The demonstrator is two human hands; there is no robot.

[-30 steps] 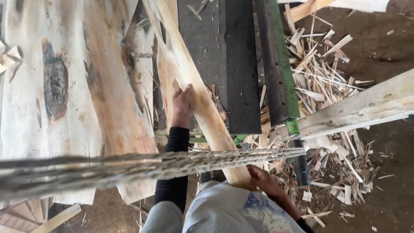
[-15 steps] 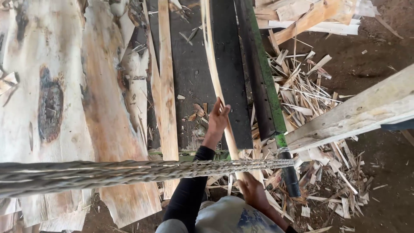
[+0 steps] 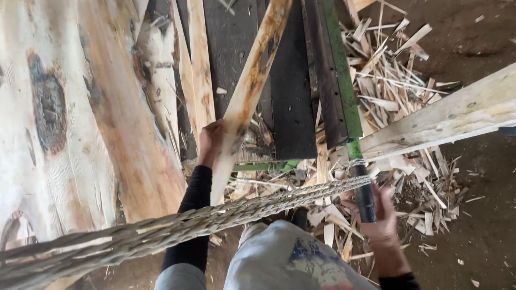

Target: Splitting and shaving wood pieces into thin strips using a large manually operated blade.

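My left hand (image 3: 210, 140), in a black sleeve, grips a long pale wood strip (image 3: 251, 86) that leans up and to the right across a dark metal bed (image 3: 290, 102). My right hand (image 3: 382, 220) is closed around a black handle (image 3: 365, 196) at the lower end of a green metal bar (image 3: 339, 70). A thick twisted rope (image 3: 177, 225) runs across the view from the lower left to that handle.
Wide rough pale slabs (image 3: 80, 118) fill the left. A pale timber beam (image 3: 446, 115) sticks out to the right. Wood offcuts and splinters (image 3: 398, 80) litter the dirt floor (image 3: 484, 225) around the bar. My light trousers (image 3: 279, 263) show at the bottom.
My left hand has shifted left and tilted the wood strip so its top points right. My right hand has moved out to the right onto the black handle.
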